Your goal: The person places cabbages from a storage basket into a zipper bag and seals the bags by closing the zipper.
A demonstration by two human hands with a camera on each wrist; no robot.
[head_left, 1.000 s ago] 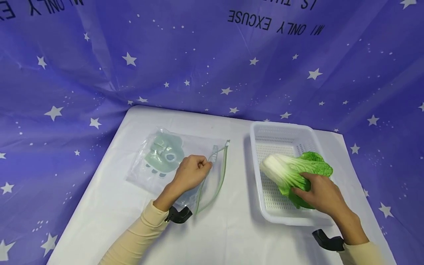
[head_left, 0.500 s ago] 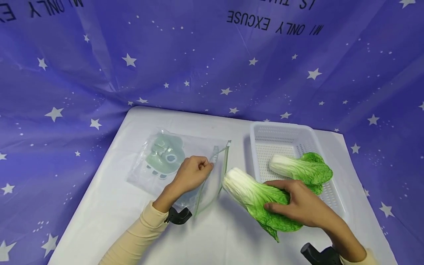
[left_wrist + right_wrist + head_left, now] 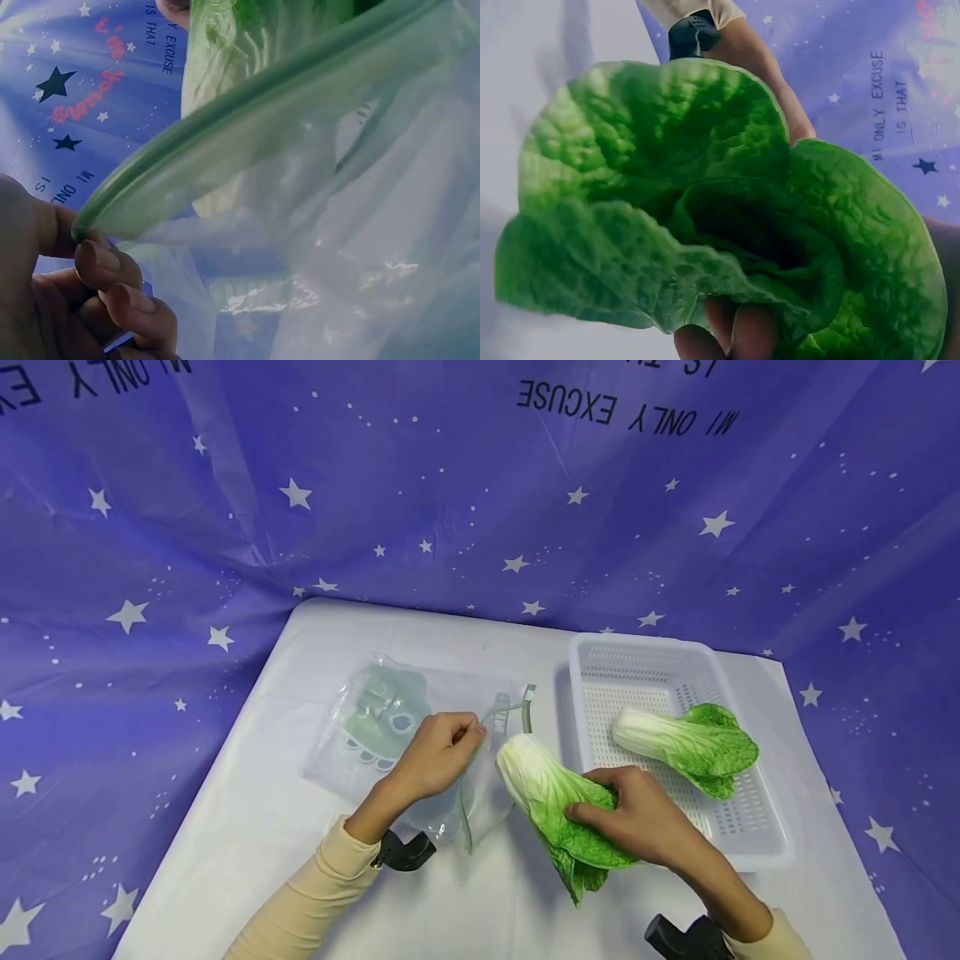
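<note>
My left hand (image 3: 438,752) pinches the green rim of a clear zip bag (image 3: 390,710), which lies on the table with its mouth facing right. In the left wrist view thumb and finger grip that green zip edge (image 3: 225,112), and the mouth gapes. My right hand (image 3: 637,814) holds a Chinese cabbage (image 3: 555,802) by its leafy part, white base pointing at the bag's mouth. The base is at the opening; how far in it reaches I cannot tell. Leaves (image 3: 652,135) fill the right wrist view, with fingertips (image 3: 754,330) curled at their edge.
A white perforated basket (image 3: 581,693) stands at the right with a second Chinese cabbage (image 3: 682,743) lying in it. Both rest on a white-covered table (image 3: 465,910). Behind hangs a purple star-patterned cloth (image 3: 450,485).
My right hand has lifted one cabbage out of the basket and carried it left to the bag's mouth. The left hand keeps its pinch on the rim, and the bag has shifted slightly right.
</note>
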